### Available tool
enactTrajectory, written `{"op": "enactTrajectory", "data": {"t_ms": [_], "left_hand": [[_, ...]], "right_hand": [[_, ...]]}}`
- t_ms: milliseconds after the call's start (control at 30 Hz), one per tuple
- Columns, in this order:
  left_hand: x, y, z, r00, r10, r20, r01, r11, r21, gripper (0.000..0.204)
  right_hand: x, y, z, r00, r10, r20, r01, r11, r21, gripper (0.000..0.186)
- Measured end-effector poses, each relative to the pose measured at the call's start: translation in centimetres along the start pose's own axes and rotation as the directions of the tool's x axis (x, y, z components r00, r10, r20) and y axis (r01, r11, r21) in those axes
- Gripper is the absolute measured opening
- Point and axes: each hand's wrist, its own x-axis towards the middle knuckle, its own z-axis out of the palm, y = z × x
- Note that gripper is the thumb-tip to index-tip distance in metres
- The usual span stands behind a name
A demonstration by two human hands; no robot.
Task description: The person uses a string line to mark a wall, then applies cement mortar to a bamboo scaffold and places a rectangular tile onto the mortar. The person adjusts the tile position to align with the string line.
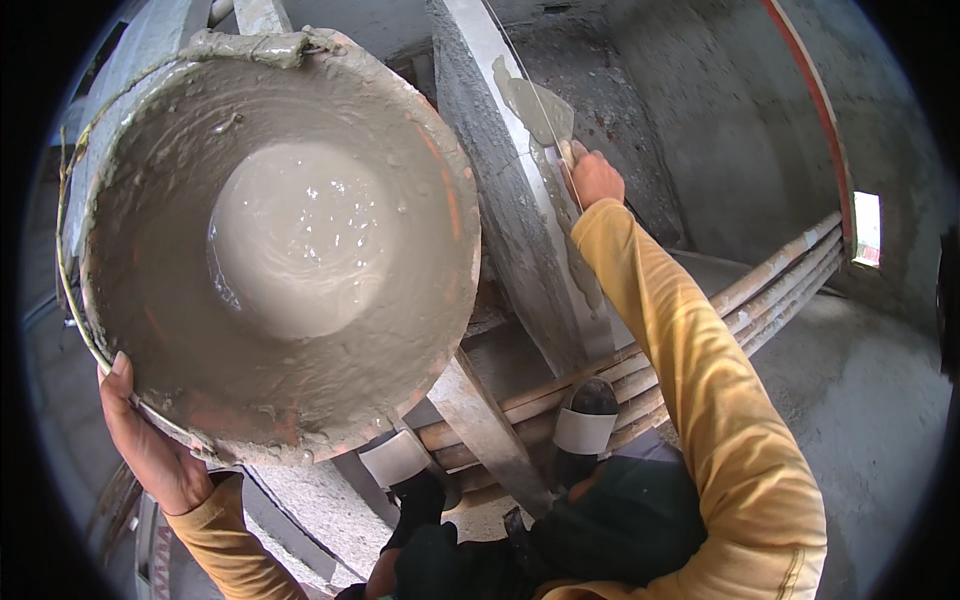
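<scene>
Two grips, well apart: left hand [155, 440] low, right hand [597, 180] high

Fingers of the right hand are closing around the short light-brown wooden handle [567, 153] of a mortar-smeared trowel. Its grey-coated flat blade [543, 112] is pointing away from the person and resting over the right-hand edge of a long grey concrete beam [500, 130], toward the beam's far end. The left hand is holding the near-left rim of a large round orange bucket [455, 200], crusted with grey mortar; its thumb is lying along the rim by the yellowish wire bail [66, 230], while its other fingers are hiding behind the wall, so how far they are curling I cannot tell.

The bucket is tilting its mouth toward the view, left of the beam, and holding smooth wet grey mortar [300, 240] in its bottom. Uneven wet mortar is also lying along the beam's right-hand edge, where a thin pale string [511, 43] is running past the trowel.

Yellow sleeves [690, 340] are covering both forearms. Farther out, two dark shoes with broad pale bands [585, 430] are showing below, near a bundle of brown round poles [770, 285] and a flat wooden plank [490, 430]. Grey rough walls [740, 120] are standing beyond.
</scene>
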Motion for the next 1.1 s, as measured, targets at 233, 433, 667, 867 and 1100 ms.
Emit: {"op": "enactTrajectory", "data": {"t_ms": [233,433,667,867,1100], "left_hand": [[0.3,0.1,-0.5,0.999,-0.012,-0.040,0.012,1.000,0.015,0.039],[0.8,0.4,-0.5,1.000,0.009,0.000,-0.009,0.998,0.055,0.037],[1.7,0.9,0.0,1.000,0.023,0.012,-0.024,0.998,0.064,0.030],[2.0,1.2,1.7,0.989,0.127,0.078,-0.138,0.978,0.156,0.032],[1.2,1.2,4.4,0.941,0.247,0.230,-0.304,0.917,0.258,0.035]], "right_hand": [[-4.2,4.4,0.5,0.996,-0.078,-0.044,0.079,0.997,0.000,0.044],[-4.8,6.1,-1.9,0.999,0.023,0.037,-0.021,0.999,-0.040,0.050],[-9.1,4.7,-20.7,0.966,-0.223,-0.131,0.259,0.841,0.476,0.046],[-12.0,-4.7,-29.1,0.669,-0.721,-0.180,0.740,0.623,0.253,0.044],[-12.4,-15.4,-24.5,0.500,-0.860,0.102,0.835,0.448,-0.319,0.022]]}}
